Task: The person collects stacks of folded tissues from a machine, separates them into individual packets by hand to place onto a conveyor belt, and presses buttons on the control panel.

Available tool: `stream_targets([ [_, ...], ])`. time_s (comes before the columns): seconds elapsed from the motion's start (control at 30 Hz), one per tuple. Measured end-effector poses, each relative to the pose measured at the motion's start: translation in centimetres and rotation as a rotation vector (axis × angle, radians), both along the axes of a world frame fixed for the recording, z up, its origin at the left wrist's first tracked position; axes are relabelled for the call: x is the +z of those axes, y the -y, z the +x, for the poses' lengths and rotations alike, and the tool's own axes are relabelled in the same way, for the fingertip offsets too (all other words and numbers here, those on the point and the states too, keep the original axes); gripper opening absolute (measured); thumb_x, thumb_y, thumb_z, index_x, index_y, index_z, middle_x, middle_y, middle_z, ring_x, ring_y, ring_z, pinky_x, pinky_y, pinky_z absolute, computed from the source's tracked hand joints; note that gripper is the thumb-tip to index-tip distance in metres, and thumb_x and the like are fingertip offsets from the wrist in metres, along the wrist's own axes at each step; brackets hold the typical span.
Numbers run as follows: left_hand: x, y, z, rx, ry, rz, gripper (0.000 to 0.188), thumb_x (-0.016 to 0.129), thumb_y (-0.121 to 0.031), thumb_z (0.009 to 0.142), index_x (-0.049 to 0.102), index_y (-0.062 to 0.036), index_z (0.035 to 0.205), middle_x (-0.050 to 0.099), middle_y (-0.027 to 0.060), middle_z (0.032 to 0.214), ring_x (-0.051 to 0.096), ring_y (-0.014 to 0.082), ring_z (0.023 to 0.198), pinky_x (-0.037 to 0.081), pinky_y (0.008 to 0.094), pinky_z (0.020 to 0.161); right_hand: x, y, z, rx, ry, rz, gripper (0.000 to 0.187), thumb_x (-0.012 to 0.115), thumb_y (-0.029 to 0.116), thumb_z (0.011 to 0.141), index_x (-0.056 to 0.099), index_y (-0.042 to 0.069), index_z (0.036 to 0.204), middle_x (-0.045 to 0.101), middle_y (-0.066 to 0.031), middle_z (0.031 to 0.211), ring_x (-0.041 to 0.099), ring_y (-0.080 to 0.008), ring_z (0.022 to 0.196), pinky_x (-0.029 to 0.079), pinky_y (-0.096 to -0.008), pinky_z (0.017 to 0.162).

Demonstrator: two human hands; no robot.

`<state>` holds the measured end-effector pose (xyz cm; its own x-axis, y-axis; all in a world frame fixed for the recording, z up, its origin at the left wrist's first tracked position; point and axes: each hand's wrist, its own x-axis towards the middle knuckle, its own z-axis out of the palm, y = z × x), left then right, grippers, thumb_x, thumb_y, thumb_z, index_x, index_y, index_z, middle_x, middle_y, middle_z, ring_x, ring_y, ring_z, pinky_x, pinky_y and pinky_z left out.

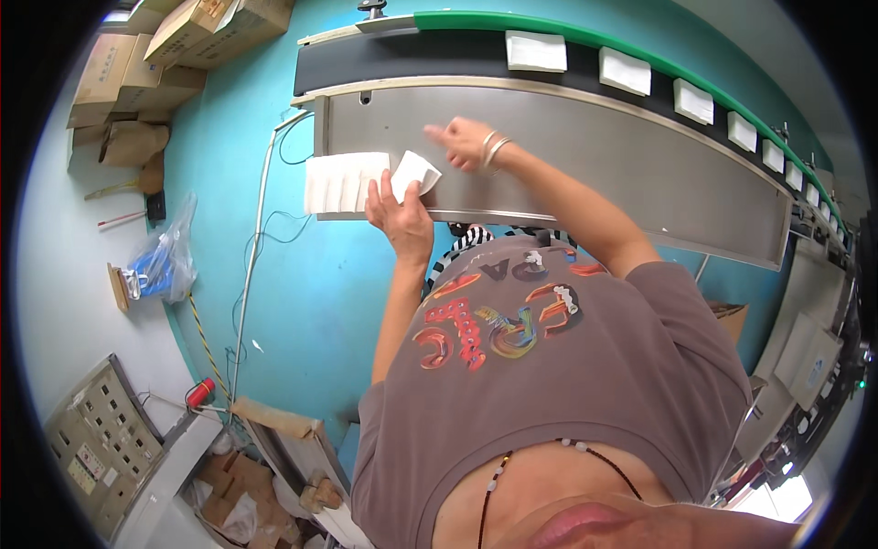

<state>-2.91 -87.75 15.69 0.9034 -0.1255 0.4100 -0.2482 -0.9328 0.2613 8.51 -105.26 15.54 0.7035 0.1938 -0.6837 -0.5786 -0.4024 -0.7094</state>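
Observation:
On the metal tray table (567, 156), my left hand (401, 220) grips a small stack of folded white tissues (414, 171), with the fingers on its left side and the thumb on its right. The stack sits tilted against the right end of a row of similar white tissue stacks (343, 183), which stand packed side by side near the table's left end. Above the metal surface, just right of the held stack, my right hand (468, 145) has a finger stretched out to the left. Nothing shows in it, and a bracelet circles its wrist.
Behind the tray runs a black conveyor belt (412, 55) with a green guide rail (585, 35), carrying several spaced white tissue stacks (536, 51). Cardboard boxes (137, 73) are piled at the far left. Machinery (805, 357) stands at the right, and a cable (261, 238) hangs below the table's left end.

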Motion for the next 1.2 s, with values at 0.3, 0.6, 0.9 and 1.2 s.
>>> stream_targets([
  [0.3,-1.0,-3.0,2.4,0.099,-0.024,0.024,0.036,0.070,-0.022,0.075,0.058,-0.0008,0.102,0.033,0.0225,0.136,0.028,0.0426,0.127,0.023,0.0528,0.104,-6.3,1.8,3.3,-0.038,0.314,0.183,0.048,0.074,0.026,0.071,0.056,-0.002,0.106,0.061,-0.0128,0.093,0.062,-0.0215,0.083,0.054,-0.0325,0.064],
  [0.6,-2.7,-5.9,3.9,0.119,-0.056,0.055,0.043,0.060,-0.008,0.078,0.053,-0.0011,0.120,0.036,0.0223,0.134,0.030,0.0421,0.125,0.025,0.0523,0.102,-5.3,8.7,8.9,-0.427,0.668,-0.795,0.055,0.066,0.032,0.076,0.047,0.004,0.120,0.054,-0.0214,0.120,0.052,-0.0350,0.111,0.043,-0.0395,0.093],
  [0.9,-3.4,-4.0,3.1,-0.086,-0.017,0.012,0.024,0.063,-0.002,0.073,0.066,-0.0114,0.095,0.041,0.0184,0.132,0.032,0.0409,0.126,0.024,0.0505,0.104,-5.1,-5.7,2.6,0.076,0.000,0.160,0.051,0.060,0.050,0.082,0.060,-0.002,0.081,0.060,-0.0077,0.069,0.058,-0.0134,0.058,0.050,-0.0274,0.047],
  [1.2,-5.1,-7.9,6.3,0.169,-0.024,0.118,0.049,0.064,-0.019,0.080,0.048,0.0008,0.123,0.034,0.0238,0.136,0.030,0.0429,0.125,0.024,0.0530,0.103,-8.6,-2.0,4.1,0.056,0.136,0.221,0.051,0.066,0.013,0.071,0.048,-0.002,0.117,0.059,-0.0160,0.102,0.061,-0.0236,0.089,0.055,-0.0331,0.067],
])
